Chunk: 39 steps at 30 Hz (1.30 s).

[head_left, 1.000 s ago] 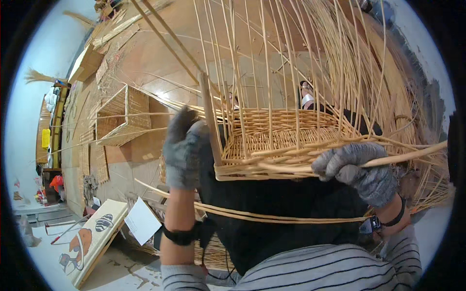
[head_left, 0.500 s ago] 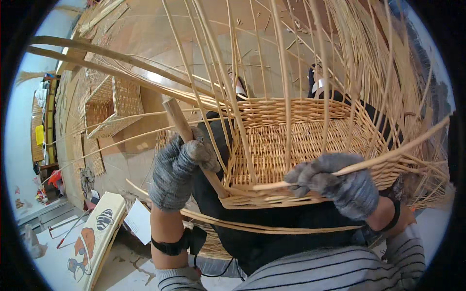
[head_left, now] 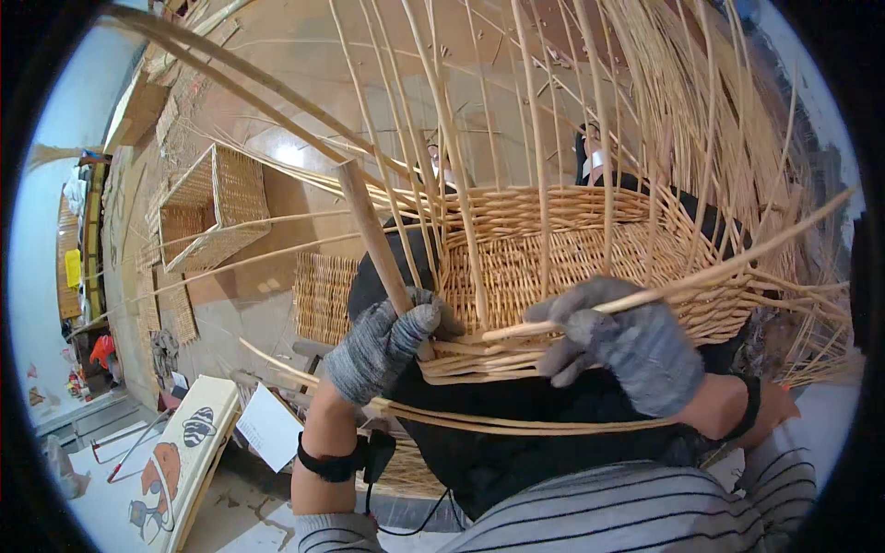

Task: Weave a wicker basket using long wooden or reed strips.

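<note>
A half-woven wicker basket (head_left: pixel 572 249), with tall upright stakes (head_left: pixel 518 111), rests on dark cloth (head_left: pixel 498 470) over my lap. My left hand (head_left: pixel 387 341), in a grey knit glove, is closed around a short thick wooden stick (head_left: pixel 369 221) at the basket's near left corner. My right hand (head_left: pixel 627 346), gloved alike, pinches a long pale rod (head_left: pixel 788 228) that runs along the near rim and out to the upper right; its lower fingers curl over the rim. Several loose rods (head_left: pixel 535 426) cross my lap below the basket.
An open wicker box (head_left: pixel 241 184) and a woven panel (head_left: pixel 318 300) lie left. A dense bundle of canes (head_left: pixel 701 74) fills the upper right. At lower left are a painted board (head_left: pixel 184 442), a white sheet (head_left: pixel 267 429) and a red-handled tool (head_left: pixel 120 467). A cluttered shelf (head_left: pixel 94 249) stands along the wall.
My left hand has moved down and inward toward the basket's corner, the stick leaning more than a second ago. My right hand has shifted left along the rod, whose far end has risen.
</note>
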{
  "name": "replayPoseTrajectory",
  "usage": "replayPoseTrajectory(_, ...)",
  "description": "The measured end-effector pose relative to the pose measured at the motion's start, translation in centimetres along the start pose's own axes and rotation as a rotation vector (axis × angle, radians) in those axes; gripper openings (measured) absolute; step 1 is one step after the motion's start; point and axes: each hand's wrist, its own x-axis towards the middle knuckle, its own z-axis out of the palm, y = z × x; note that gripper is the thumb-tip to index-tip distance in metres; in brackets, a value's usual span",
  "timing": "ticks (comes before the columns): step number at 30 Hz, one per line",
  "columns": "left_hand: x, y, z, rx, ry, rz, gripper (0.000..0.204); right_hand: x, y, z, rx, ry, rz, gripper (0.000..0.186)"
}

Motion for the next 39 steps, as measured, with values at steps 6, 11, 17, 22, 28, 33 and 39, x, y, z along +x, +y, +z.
replayPoseTrajectory(6, -0.2, -0.5, 0.5, -0.083, 0.016, -0.057, 0.051, -1.9, 0.7, -2.0, -0.036, 0.117, -0.218, 0.019)
replayPoseTrajectory(11, -0.2, -0.9, 0.9, -0.046, 0.081, 0.008, 0.052, -1.3, 2.0, -1.7, -0.11, 0.134, -0.439, 0.006)
replayPoseTrajectory(17, 0.6, -0.8, 0.9, 0.014, 0.147, -0.021, 0.053, -0.7, 2.8, -1.8, -0.035, 0.047, -0.335, 0.011)
replayPoseTrajectory(22, -0.2, 1.5, 2.5, 0.182, 0.29, -0.014, 0.05, -0.4, 4.0, -2.4, -0.037, 0.088, -0.385, 0.011)
replayPoseTrajectory(28, 0.7, 4.2, 6.1, 0.403, 0.479, 0.241, 0.044, -1.0, 4.6, -1.6, 0.059, 0.122, -0.39, 0.008)
replayPoseTrajectory(33, 2.7, 4.0, 5.2, 0.397, -0.113, 0.01, 0.047, -1.8, 4.8, -4.3, -0.321, 0.248, -0.545, 0.008)
replayPoseTrajectory(39, 2.6, 2.0, 5.7, 0.399, 0.046, -0.053, 0.04, -1.6, -0.2, -5.9, -0.282, 0.107, -0.616, 0.016)
